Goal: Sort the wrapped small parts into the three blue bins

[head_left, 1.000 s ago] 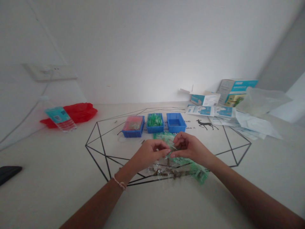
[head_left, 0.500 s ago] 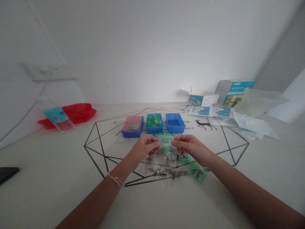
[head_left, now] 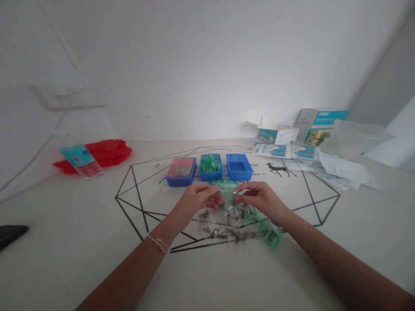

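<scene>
Holding the left hand loosely curled and the right hand half open, with thumb near forefinger, just over clear and green packets on the table; not showing enough to tell of any grip. Probably calling for light, low fingertip work against scattering. Likely meeting overlapping packets as chief hindrance. Facing three blue bins just beyond, with bottle at left, cartons at right.

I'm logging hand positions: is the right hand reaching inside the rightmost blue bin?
No, the right hand is by the clear and green packets, on the near side of the rightmost blue bin.
</scene>
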A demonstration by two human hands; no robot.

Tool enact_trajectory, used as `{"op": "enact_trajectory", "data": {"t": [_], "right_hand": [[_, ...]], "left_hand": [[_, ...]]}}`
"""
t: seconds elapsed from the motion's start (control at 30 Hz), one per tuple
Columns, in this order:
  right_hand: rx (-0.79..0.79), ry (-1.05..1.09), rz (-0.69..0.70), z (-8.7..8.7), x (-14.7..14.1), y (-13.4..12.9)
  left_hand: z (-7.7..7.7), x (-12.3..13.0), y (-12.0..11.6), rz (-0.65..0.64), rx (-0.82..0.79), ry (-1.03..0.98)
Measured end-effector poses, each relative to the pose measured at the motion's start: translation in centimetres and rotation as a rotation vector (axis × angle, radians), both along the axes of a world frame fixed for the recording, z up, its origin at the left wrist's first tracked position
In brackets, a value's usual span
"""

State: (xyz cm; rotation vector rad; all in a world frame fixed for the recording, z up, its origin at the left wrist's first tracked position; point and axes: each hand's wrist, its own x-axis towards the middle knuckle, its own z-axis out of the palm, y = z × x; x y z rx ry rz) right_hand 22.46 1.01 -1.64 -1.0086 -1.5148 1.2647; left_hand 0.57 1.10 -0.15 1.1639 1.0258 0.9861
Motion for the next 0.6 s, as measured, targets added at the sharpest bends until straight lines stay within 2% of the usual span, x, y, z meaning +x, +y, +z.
{"op": "enact_trajectory", "data": {"t": [0.17, 0.3, 0.37, 0.47, 0.6], "right_hand": [[0.387, -0.054, -0.083, -0.62, -0.02, 0.18], [0.55, -0.179, -0.129, -0.24, -0.07, -0.2], [0.518, -0.214, -0.144, -0.08, -0.08, -0.3], [0.379, -0.226, -0.16, -0.01, -0.17, -0.37], [0.227, -0.117, -0.063, -0.04, -0.52, -0.53]], "left_hand": [[-0.27, -0.24, 0.1, -0.001, 0.169, 0.054], [-0.1, -0.17, 0.07, -0.014, 0.204, 0.072], [-0.04, -0.13, 0.02, -0.033, 0.198, 0.08], [-0.06, -0.1, 0.0, -0.06, 0.216, 0.142], [-0.2, 0.0, 0.2, -0.063, 0.286, 0.178]]}}
